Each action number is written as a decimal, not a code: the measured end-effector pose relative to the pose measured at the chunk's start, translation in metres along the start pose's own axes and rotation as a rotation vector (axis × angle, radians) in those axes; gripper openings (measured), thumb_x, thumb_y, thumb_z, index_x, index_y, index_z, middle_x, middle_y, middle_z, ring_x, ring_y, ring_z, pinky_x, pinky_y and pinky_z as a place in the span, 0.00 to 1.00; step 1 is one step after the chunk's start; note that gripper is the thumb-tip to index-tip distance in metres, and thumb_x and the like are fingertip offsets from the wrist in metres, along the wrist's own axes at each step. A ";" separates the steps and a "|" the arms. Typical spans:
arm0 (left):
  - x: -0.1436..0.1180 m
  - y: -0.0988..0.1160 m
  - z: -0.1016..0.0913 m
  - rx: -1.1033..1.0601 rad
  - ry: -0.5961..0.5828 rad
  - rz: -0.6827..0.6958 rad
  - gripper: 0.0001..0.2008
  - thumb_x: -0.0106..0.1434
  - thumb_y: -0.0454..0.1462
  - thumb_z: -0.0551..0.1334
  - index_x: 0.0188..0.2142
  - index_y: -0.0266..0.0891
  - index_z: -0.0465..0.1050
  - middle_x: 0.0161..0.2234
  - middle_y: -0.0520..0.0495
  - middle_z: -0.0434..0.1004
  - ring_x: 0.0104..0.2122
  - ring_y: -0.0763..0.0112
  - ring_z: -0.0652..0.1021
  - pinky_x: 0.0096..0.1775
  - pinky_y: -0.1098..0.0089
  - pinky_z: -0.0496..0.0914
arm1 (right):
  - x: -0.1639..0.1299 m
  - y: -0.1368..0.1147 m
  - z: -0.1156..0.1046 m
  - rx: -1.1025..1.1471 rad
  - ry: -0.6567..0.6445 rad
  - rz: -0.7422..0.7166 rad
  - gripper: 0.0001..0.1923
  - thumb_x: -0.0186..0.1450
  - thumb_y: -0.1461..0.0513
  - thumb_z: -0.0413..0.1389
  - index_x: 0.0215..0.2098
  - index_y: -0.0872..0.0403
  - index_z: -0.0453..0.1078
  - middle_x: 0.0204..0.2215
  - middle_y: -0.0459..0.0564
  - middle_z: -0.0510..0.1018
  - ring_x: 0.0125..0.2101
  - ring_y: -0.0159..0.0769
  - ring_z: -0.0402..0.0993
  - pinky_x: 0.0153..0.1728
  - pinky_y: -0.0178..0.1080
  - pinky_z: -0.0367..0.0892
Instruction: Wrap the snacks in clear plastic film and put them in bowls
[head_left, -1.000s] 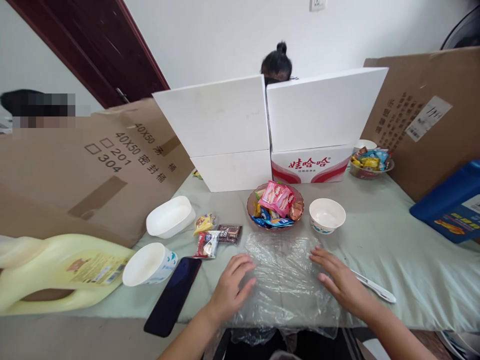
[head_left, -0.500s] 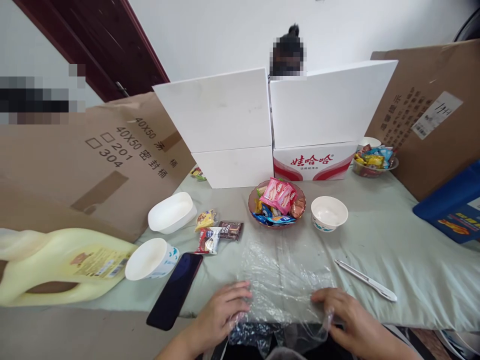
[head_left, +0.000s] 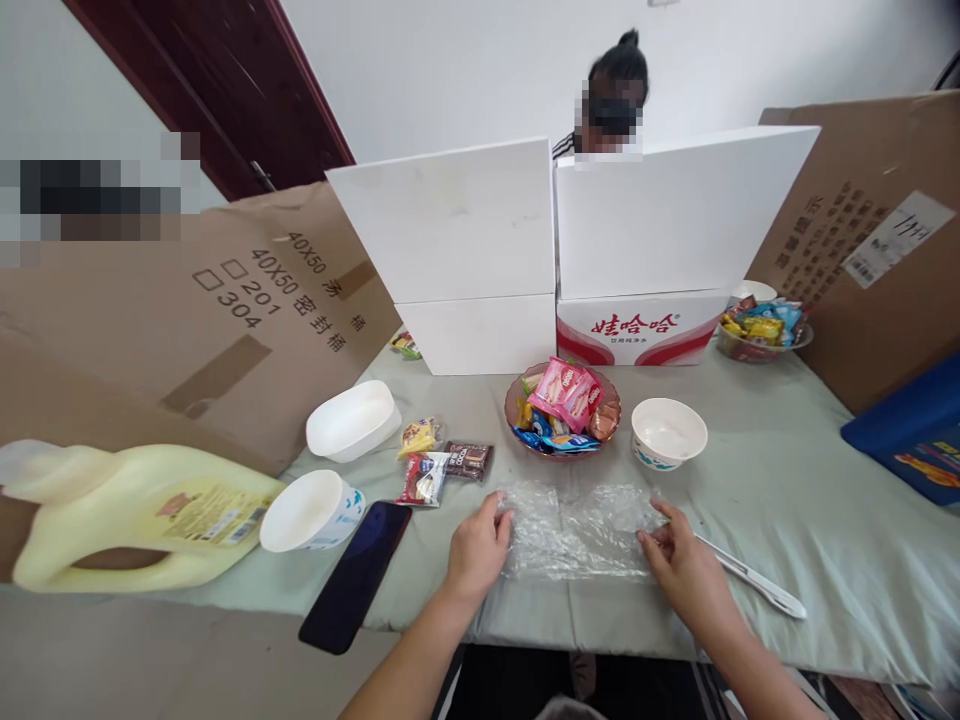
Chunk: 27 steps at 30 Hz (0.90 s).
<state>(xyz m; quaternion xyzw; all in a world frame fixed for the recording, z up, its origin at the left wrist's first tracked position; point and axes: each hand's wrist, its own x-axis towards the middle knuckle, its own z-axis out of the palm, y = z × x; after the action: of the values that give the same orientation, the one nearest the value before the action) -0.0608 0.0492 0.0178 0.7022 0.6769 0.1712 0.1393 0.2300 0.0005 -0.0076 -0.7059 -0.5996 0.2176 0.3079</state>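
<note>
The left hand (head_left: 478,548) rests on the green table cover (head_left: 787,500), fingers loosely curled and close together. Its fingertips press the left edge of a clear plastic sheet (head_left: 577,530); whether they pinch the film cannot be determined. The right hand (head_left: 684,568) is half open, fingers extended and slightly spread, fingertips on the right edge of the same sheet. The sheet lies flat and folded between the two hands, touching both.

Far to the left of the left hand, a yellow jug (head_left: 142,515) lies on its side. Nearer, a white paper cup (head_left: 311,512) lies tipped over; its visible interior is bare. A dark phone (head_left: 355,576) lies flat just left of the left hand. Beyond the cup stands a white oblong dish (head_left: 351,420), nothing visible inside. Three loose snack packets (head_left: 439,462) lie just ahead of the left hand.

Ahead of the sheet, a reddish glass bowl (head_left: 609,395) holds mixed wrapped snacks, with a pink packet on top. Ahead of the right hand stands a white bowl (head_left: 669,434), with nothing visible in it. A white pen (head_left: 754,578) lies just right of the right hand. Far ahead to the right, a second glass bowl (head_left: 731,345) holds more wrapped snacks.
</note>
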 end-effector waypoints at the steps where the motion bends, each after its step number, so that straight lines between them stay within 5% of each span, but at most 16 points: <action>1: 0.001 0.001 0.000 0.031 0.013 -0.005 0.11 0.67 0.36 0.55 0.48 0.42 0.70 0.34 0.49 0.81 0.34 0.65 0.81 0.37 0.69 0.70 | 0.000 -0.001 0.001 -0.081 0.024 -0.015 0.25 0.67 0.51 0.44 0.57 0.56 0.58 0.29 0.49 0.78 0.29 0.43 0.77 0.29 0.41 0.66; 8: 0.018 0.007 0.004 0.223 -0.040 -0.020 0.09 0.69 0.38 0.54 0.41 0.40 0.73 0.34 0.46 0.80 0.34 0.62 0.79 0.35 0.69 0.68 | -0.001 -0.001 0.008 -0.485 0.057 -0.090 0.23 0.70 0.57 0.41 0.59 0.60 0.58 0.31 0.56 0.80 0.30 0.47 0.79 0.25 0.40 0.62; 14: 0.013 0.027 0.006 0.225 0.354 0.203 0.14 0.67 0.34 0.55 0.50 0.35 0.71 0.45 0.36 0.73 0.46 0.54 0.74 0.47 0.56 0.67 | -0.001 -0.002 0.010 -0.464 0.081 -0.134 0.23 0.70 0.58 0.42 0.59 0.61 0.57 0.34 0.57 0.81 0.31 0.45 0.79 0.27 0.40 0.65; 16: 0.006 0.040 0.013 0.144 0.270 0.414 0.14 0.68 0.32 0.53 0.50 0.39 0.72 0.47 0.39 0.73 0.49 0.56 0.73 0.51 0.55 0.66 | -0.002 -0.002 0.011 -0.467 0.092 -0.154 0.23 0.70 0.58 0.42 0.59 0.62 0.57 0.35 0.58 0.81 0.31 0.45 0.79 0.27 0.40 0.65; 19: -0.001 0.054 0.031 0.096 -0.030 0.683 0.20 0.68 0.40 0.57 0.59 0.46 0.64 0.59 0.44 0.66 0.61 0.54 0.63 0.60 0.50 0.57 | -0.001 0.001 0.005 -0.514 0.114 -0.166 0.23 0.70 0.59 0.43 0.59 0.61 0.58 0.35 0.57 0.80 0.28 0.43 0.77 0.26 0.39 0.65; 23: -0.002 0.053 0.048 0.132 -0.203 0.708 0.31 0.67 0.49 0.56 0.66 0.51 0.50 0.68 0.47 0.47 0.67 0.50 0.48 0.63 0.42 0.45 | 0.005 0.002 -0.018 -0.610 0.287 -0.183 0.22 0.69 0.58 0.45 0.57 0.63 0.61 0.36 0.60 0.78 0.33 0.46 0.76 0.33 0.44 0.68; 27: -0.001 0.049 0.049 0.158 -0.226 0.695 0.32 0.67 0.48 0.56 0.67 0.51 0.48 0.69 0.47 0.44 0.68 0.49 0.45 0.63 0.41 0.42 | 0.011 -0.010 -0.021 -0.555 0.310 -0.443 0.22 0.69 0.56 0.47 0.56 0.59 0.64 0.50 0.62 0.73 0.53 0.50 0.67 0.53 0.51 0.61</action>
<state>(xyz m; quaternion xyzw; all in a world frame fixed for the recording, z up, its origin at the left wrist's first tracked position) 0.0045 0.0477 -0.0055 0.9132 0.3894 0.0768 0.0922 0.2389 0.0085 0.0146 -0.6402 -0.7200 -0.1343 0.2318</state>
